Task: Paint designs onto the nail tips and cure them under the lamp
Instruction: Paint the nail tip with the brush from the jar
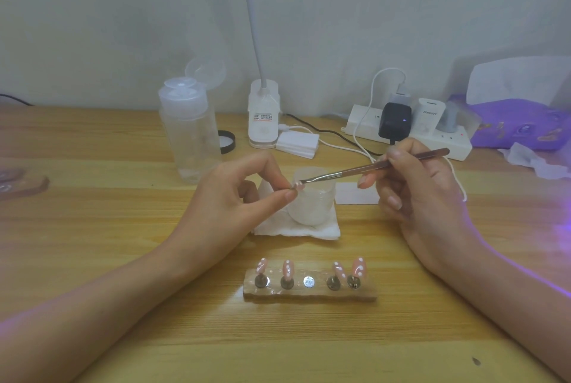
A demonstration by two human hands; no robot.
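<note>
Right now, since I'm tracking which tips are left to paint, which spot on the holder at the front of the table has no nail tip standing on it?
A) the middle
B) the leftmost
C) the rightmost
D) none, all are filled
A: the middle magnet on the holder is bare, with two dotted nail tips standing on each side of it, while the left hand pinches a fifth tip.

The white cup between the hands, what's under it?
A folded white tissue lies under the cup, spread on the wooden table. The left hand hides the tissue's upper left part.
</note>
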